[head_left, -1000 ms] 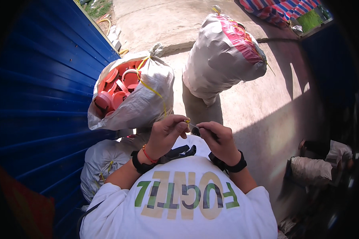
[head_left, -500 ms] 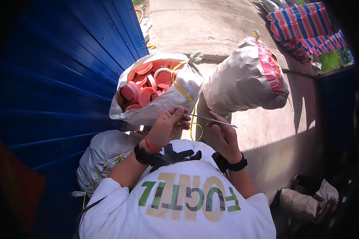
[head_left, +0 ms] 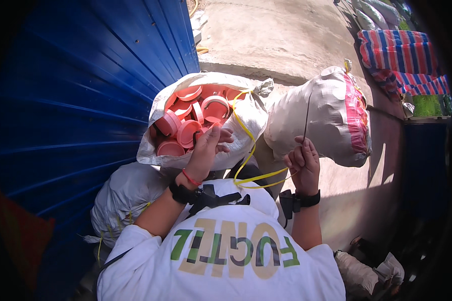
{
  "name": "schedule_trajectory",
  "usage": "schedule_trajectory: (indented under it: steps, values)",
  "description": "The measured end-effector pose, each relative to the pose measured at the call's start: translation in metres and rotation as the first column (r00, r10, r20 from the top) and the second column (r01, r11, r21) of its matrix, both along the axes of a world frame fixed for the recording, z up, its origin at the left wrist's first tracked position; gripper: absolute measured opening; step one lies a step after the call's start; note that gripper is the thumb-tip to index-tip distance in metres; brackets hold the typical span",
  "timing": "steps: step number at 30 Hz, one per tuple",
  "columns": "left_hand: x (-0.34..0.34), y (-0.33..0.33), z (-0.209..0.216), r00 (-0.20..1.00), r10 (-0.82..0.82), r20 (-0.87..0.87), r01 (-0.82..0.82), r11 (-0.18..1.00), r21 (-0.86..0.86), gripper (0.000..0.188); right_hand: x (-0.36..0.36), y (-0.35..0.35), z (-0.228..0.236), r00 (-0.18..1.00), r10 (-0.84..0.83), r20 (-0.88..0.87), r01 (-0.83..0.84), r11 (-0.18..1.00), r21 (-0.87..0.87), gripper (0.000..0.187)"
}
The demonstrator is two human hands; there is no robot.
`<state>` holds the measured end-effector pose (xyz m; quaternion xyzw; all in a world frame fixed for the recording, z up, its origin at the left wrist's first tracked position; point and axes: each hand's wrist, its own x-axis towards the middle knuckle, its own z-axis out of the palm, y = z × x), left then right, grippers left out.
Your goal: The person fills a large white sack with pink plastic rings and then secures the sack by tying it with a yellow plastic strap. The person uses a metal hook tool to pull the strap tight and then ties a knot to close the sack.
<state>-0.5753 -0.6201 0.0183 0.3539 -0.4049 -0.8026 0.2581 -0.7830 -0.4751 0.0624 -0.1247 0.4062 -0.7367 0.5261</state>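
A white woven sack (head_left: 246, 128) stands in front of me, its mouth gaping over several round pink plastic pieces (head_left: 188, 133). My right hand (head_left: 304, 163) is closed around a long thin metal needle (head_left: 308, 113), which points up and away from me. Yellow twine (head_left: 246, 123) runs from the sack's tied corner (head_left: 263, 88), loops down in front of my shirt and rises to my right hand. My left hand (head_left: 211, 143) hovers by the sack's near rim, fingers apart and nothing visible in them. Whether it touches the sack, I cannot tell.
A full, closed white sack (head_left: 306, 113) with a pink band lies to the right. Another white sack (head_left: 128, 198) sits at the lower left beside a blue corrugated wall (head_left: 85, 100). Striped sheeting (head_left: 399, 52) is at the far right, more sacks (head_left: 359, 273) at the lower right.
The needle has passed from between both hands into my right hand alone and turned from sideways to upright. My left hand has let go and opened. The twine now stretches to the right.
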Motion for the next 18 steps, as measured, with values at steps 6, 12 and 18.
schedule_trajectory:
  steps: [6,12,18]
  values:
    - [-0.063,-0.038,-0.098,0.722,0.128,0.68,0.418,0.703,-0.575,0.039,-0.119,-0.022,-0.024,0.49,0.164,-0.856,0.307,0.886,0.346,0.02]
    - [-0.102,-0.053,-0.092,0.465,0.058,0.883,0.542,0.77,-0.336,0.024,-0.09,-0.053,-0.097,0.19,0.667,-0.72,-0.291,0.739,0.608,0.012]
    - [-0.1,-0.041,-0.09,0.628,0.059,0.776,0.257,0.926,-0.278,0.025,-0.096,-0.049,-0.117,0.036,0.775,-0.631,-0.436,0.581,0.688,0.012]
